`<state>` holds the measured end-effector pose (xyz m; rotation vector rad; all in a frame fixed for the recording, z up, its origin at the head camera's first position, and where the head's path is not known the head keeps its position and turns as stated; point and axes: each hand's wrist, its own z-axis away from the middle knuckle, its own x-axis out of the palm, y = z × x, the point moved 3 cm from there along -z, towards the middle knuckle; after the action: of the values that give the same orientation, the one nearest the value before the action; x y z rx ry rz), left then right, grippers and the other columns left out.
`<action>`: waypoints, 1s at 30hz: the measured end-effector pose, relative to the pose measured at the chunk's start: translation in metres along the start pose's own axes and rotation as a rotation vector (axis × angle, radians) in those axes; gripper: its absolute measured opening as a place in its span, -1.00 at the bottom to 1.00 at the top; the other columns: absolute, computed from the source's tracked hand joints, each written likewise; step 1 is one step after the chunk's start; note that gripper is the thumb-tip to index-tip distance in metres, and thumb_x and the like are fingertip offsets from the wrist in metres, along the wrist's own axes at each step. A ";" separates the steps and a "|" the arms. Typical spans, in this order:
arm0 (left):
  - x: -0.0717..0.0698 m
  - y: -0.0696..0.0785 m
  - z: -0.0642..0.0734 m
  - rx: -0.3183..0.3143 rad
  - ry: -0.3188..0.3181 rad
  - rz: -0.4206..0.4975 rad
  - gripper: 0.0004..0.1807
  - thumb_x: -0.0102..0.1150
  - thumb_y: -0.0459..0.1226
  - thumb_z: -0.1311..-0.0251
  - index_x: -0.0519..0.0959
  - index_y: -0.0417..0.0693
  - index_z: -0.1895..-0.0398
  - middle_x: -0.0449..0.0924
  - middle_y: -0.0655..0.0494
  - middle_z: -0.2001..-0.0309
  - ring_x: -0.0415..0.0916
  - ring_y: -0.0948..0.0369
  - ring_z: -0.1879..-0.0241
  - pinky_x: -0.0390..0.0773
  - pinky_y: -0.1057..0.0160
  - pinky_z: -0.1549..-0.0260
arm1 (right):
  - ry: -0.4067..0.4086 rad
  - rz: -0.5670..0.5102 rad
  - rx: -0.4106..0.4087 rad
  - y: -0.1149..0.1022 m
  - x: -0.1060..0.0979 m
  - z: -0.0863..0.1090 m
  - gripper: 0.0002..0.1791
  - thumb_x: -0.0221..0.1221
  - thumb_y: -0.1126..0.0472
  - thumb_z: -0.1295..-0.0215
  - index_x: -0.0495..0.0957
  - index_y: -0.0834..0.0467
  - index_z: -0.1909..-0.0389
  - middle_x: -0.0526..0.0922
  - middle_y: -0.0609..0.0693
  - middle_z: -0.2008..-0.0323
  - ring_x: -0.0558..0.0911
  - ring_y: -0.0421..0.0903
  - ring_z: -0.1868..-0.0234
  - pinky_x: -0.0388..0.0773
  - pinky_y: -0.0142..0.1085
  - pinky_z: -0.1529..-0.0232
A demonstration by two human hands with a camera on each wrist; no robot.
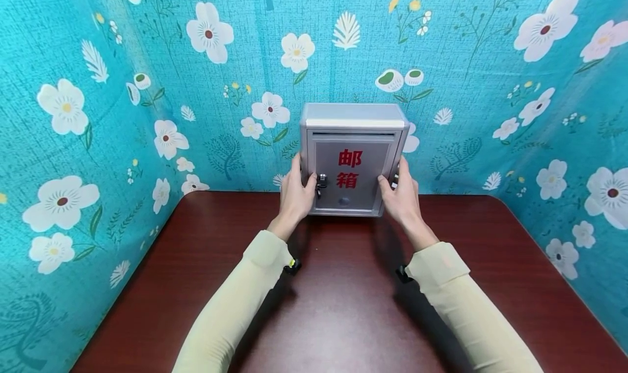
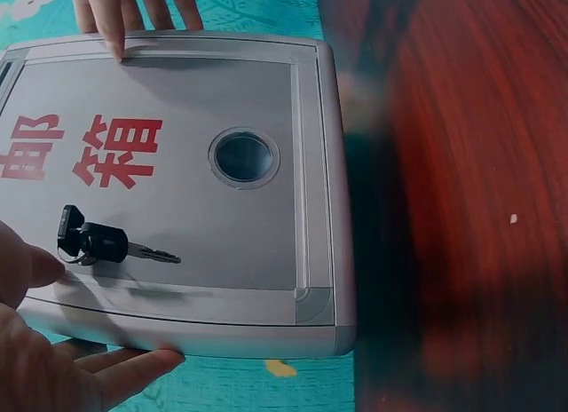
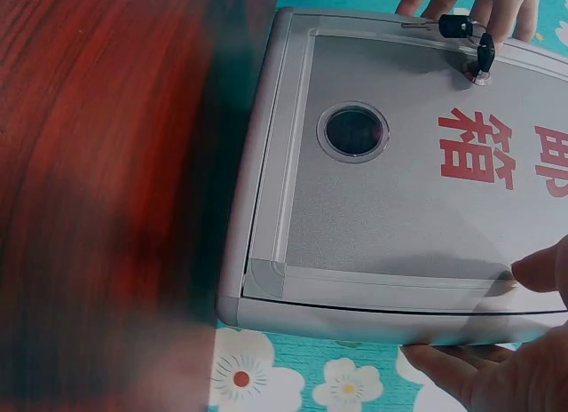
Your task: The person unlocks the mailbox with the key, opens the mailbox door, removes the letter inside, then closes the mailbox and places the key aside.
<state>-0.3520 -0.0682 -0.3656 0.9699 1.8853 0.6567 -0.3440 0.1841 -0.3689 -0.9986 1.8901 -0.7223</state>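
Note:
A silver metal mailbox [image 1: 365,196] with red Chinese characters on its door stands upright between my two hands, close over the back of the table. My left hand [image 1: 296,197] grips its left side, thumb on the front face beside the lock and fingers along the side. Opposite it, my right hand [image 1: 403,198] holds the right side with its thumb on the front edge. Keys [image 2: 106,243] with black heads hang from the lock near my left thumb. Below the characters is a small round window [image 3: 353,132]. A slot runs across the top of the door.
The dark red-brown table [image 1: 343,296] spreads out below both forearms. Turquoise floral cloth [image 1: 225,106] hangs behind the mailbox and along both sides. Black straps sit at both wrists, by the pale sleeves [image 1: 225,302].

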 end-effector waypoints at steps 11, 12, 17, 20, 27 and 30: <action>0.003 -0.018 0.008 -0.029 0.005 0.008 -0.31 0.12 -0.22 -0.48 0.13 0.01 -0.60 0.48 -0.12 -0.37 0.48 0.00 -0.30 0.48 -0.06 -0.29 | -0.031 0.003 0.034 0.012 0.015 0.004 -0.25 0.12 0.24 -0.52 0.03 0.15 -0.61 0.41 0.32 -0.39 0.50 0.28 -0.33 0.50 0.21 -0.21; 0.004 -0.020 0.008 -0.031 0.007 0.008 -0.31 0.12 -0.21 -0.48 0.14 0.01 -0.60 0.49 -0.12 -0.36 0.48 0.00 -0.30 0.49 -0.06 -0.28 | -0.035 0.009 0.037 0.013 0.015 0.004 -0.24 0.12 0.24 -0.52 0.01 0.15 -0.62 0.39 0.32 -0.41 0.49 0.28 -0.34 0.50 0.21 -0.22; 0.007 -0.024 0.010 -0.036 0.017 0.004 -0.32 0.12 -0.21 -0.48 0.15 0.02 -0.59 0.52 -0.13 -0.33 0.51 0.00 -0.28 0.51 -0.07 -0.25 | -0.041 0.024 0.051 0.015 0.017 0.006 -0.17 0.11 0.23 -0.52 -0.10 0.19 -0.65 0.32 0.32 -0.46 0.46 0.26 -0.37 0.49 0.19 -0.24; 0.009 -0.025 0.010 -0.046 0.017 -0.006 -0.32 0.12 -0.21 -0.49 0.15 0.04 -0.60 0.51 -0.12 -0.34 0.51 0.01 -0.28 0.50 -0.06 -0.26 | -0.048 0.021 0.055 0.016 0.017 0.006 -0.15 0.11 0.24 -0.52 -0.14 0.19 -0.65 0.29 0.32 -0.48 0.45 0.25 -0.39 0.48 0.18 -0.25; 0.011 -0.024 0.010 -0.037 0.026 -0.012 -0.33 0.13 -0.20 -0.48 0.17 0.01 -0.58 0.51 -0.14 -0.34 0.52 -0.02 -0.27 0.52 -0.10 -0.23 | -0.052 0.021 0.069 0.019 0.017 0.004 -0.14 0.10 0.25 -0.53 -0.17 0.16 -0.66 0.23 0.29 -0.52 0.40 0.24 -0.43 0.44 0.19 -0.28; 0.011 -0.023 0.010 -0.033 0.026 -0.009 -0.33 0.12 -0.21 -0.48 0.16 0.00 -0.58 0.50 -0.14 -0.36 0.52 -0.02 -0.27 0.52 -0.10 -0.24 | -0.047 0.019 0.058 0.019 0.017 0.002 -0.15 0.11 0.26 -0.52 -0.13 0.16 -0.66 0.25 0.30 -0.50 0.41 0.25 -0.41 0.45 0.21 -0.27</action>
<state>-0.3548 -0.0713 -0.3929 0.9352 1.8950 0.6961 -0.3540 0.1787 -0.3916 -0.9523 1.8252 -0.7323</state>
